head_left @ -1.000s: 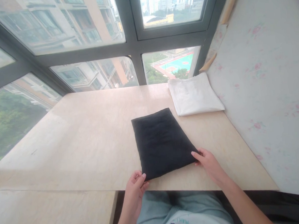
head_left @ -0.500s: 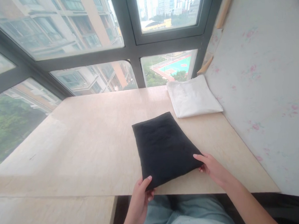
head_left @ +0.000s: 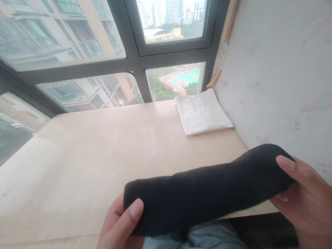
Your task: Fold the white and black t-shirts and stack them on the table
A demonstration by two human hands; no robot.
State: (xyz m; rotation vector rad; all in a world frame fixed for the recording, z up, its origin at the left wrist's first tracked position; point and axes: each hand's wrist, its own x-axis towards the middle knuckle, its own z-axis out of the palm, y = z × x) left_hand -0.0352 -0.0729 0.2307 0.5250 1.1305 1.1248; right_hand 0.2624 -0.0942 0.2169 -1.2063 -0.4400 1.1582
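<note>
A folded black cloth (head_left: 205, 192) is held up close to me, over the front edge of the ledge, with its far part bent out of sight so it shows as a long band. My left hand (head_left: 119, 226) is closed on its left end, thumb on top and fingers beneath. At the right end, my right hand (head_left: 307, 190) pinches it the same way, the thumb pressing the upper face. Beyond, a folded white cloth (head_left: 205, 112) lies flat on the ledge, touched by neither hand.
The pale stone ledge (head_left: 85, 156) runs back to grey-framed windows (head_left: 139, 62). On the right rises a wall (head_left: 279, 75) with floral paper, peeling near the window corner. My legs (head_left: 213, 238) are below the ledge's front edge.
Both hands have lifted the black cloth off the ledge and brought it nearer to me. It was spread as a flat square before and now appears as a narrow band. The view has shifted slightly.
</note>
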